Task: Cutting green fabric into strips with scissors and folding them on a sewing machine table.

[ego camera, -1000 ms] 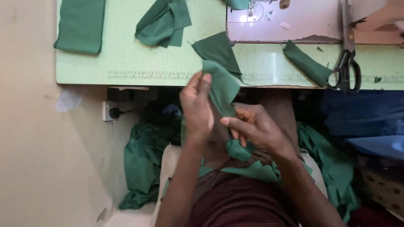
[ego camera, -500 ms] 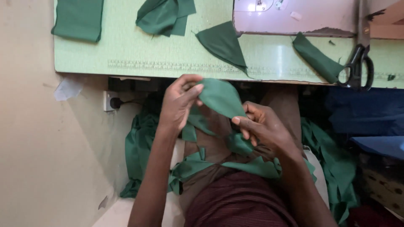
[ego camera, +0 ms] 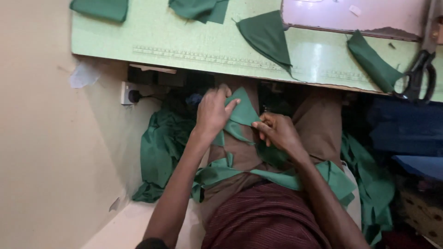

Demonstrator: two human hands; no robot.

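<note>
Both my hands work a small green cloth piece [ego camera: 242, 113] over my lap, just below the edge of the pale green table [ego camera: 184, 46]. My left hand [ego camera: 213, 112] pinches its left edge, thumb on top. My right hand [ego camera: 277, 131] grips its lower right corner. More green strips [ego camera: 277, 175] lie across my brown trousers. A triangular green piece [ego camera: 267, 39] hangs over the table edge above my hands.
A sewing machine base [ego camera: 355, 16] stands at the table's back right, with black scissors [ego camera: 417, 76] and a folded green piece [ego camera: 371, 60] beside it. More green cloth [ego camera: 196, 9] lies at the back. A heap of green fabric [ego camera: 159, 152] fills the floor left; a wall socket [ego camera: 131, 94] sits nearby.
My hands have brought the green piece down from in front of the table edge to my lap. The view has tilted lower.
</note>
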